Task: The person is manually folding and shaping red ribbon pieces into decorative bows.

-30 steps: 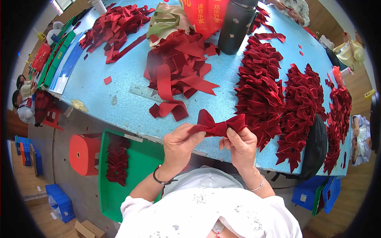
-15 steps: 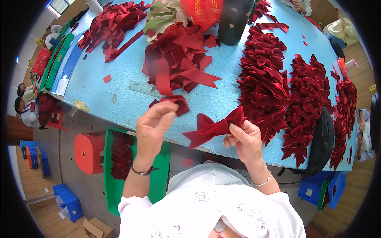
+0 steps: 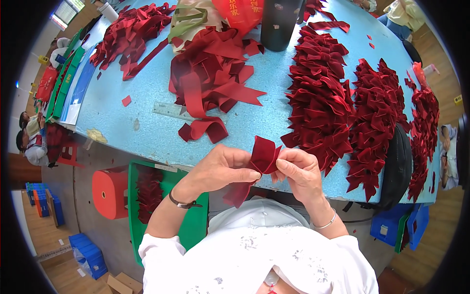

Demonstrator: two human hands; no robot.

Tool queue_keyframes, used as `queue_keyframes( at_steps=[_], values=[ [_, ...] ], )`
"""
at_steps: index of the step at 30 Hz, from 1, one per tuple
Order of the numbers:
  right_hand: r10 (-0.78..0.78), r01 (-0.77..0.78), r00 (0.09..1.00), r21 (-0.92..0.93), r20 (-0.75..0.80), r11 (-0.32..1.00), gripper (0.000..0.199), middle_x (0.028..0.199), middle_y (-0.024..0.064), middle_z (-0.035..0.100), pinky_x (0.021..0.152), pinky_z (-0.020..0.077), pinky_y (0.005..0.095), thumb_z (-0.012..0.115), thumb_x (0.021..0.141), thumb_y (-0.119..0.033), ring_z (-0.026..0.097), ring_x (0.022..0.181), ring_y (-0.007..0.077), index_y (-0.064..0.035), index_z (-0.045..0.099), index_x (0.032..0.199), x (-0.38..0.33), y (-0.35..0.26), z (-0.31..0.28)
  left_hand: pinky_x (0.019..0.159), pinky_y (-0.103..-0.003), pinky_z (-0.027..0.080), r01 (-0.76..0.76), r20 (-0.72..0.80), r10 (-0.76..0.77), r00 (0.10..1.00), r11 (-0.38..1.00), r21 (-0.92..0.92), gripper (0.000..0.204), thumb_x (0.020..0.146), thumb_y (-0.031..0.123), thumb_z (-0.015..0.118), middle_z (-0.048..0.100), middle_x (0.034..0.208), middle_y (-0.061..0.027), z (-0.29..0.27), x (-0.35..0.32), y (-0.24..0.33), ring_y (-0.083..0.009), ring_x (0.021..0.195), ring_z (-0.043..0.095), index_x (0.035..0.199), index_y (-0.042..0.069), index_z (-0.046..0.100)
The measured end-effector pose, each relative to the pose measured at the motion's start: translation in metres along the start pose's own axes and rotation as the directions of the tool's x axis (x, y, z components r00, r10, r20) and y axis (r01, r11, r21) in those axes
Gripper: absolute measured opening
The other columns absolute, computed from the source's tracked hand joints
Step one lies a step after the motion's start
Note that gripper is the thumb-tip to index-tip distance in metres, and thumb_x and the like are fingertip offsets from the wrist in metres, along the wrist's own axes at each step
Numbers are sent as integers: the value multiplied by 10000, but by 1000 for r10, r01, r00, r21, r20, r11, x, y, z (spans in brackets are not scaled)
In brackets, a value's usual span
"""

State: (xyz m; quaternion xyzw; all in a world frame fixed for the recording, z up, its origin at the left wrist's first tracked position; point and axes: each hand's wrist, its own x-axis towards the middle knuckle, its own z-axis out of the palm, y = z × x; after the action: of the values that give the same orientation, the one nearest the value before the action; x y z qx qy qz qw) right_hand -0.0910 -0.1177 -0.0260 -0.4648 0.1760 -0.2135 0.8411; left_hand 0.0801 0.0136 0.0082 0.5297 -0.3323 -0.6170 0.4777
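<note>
A dark red bow (image 3: 265,153) sits between the two hands, its long axis running steeply aslant: the upper end points away from the body, rising above the fingertips, and the lower end drops toward the body and leftward, beneath the left thumb. The left hand (image 3: 220,169) pinches the bow near its middle between thumb and fingers; the right hand (image 3: 299,171) grips its right edge, fingertips drawn close. Under and beyond the hands spreads a pale blue, speckled desk (image 3: 134,139), scuffed near its front edge. Ahead of the left hand lie a heap of red ribbon (image 3: 210,73) and a ruler (image 3: 169,110); beyond the right hand, rows of finished bows (image 3: 318,93) run away from it, with a black bag (image 3: 397,166) farther right. Left of and below the left hand are a green crate (image 3: 188,215), a red stool (image 3: 111,193) and grey floor (image 3: 88,208).
</note>
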Motion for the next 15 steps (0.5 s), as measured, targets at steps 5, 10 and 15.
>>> queue_keyframes(
  at_steps=[5, 10, 15],
  values=[
    [166, -164, 983, -31, 73, 986, 94, 725, 53, 596, 574, 472, 249, 615, 842, -54, 556, 623, 105, 37, 620, 865, -1, -6, -3, 684, -207, 461, -36, -78, 23, 997, 987, -160, 243, 843, 133, 645, 646, 858, -33, 10, -2, 0, -68, 767, 570, 1035, -16, 637],
    [-14, 7, 1000, -295, -23, 955, 117, 812, 62, 602, 672, 469, 232, 566, 860, -32, 561, 724, 103, 38, 581, 953, -2, -9, -9, 702, -219, 483, -22, -115, 3, 993, 985, -171, 210, 842, 112, 637, 655, 832, -74, 12, -1, -5, -106, 756, 606, 984, -43, 635],
    [-455, 373, 885, -440, -94, 817, 164, 864, 58, 609, 726, 441, 202, 523, 877, -17, 558, 807, 85, 31, 542, 1034, 8, -8, 6, 737, -209, 470, 13, -66, -26, 997, 983, -185, 262, 855, 136, 632, 646, 895, -43, 19, 2, -5, -81, 805, 585, 1060, -28, 620]
  ],
)
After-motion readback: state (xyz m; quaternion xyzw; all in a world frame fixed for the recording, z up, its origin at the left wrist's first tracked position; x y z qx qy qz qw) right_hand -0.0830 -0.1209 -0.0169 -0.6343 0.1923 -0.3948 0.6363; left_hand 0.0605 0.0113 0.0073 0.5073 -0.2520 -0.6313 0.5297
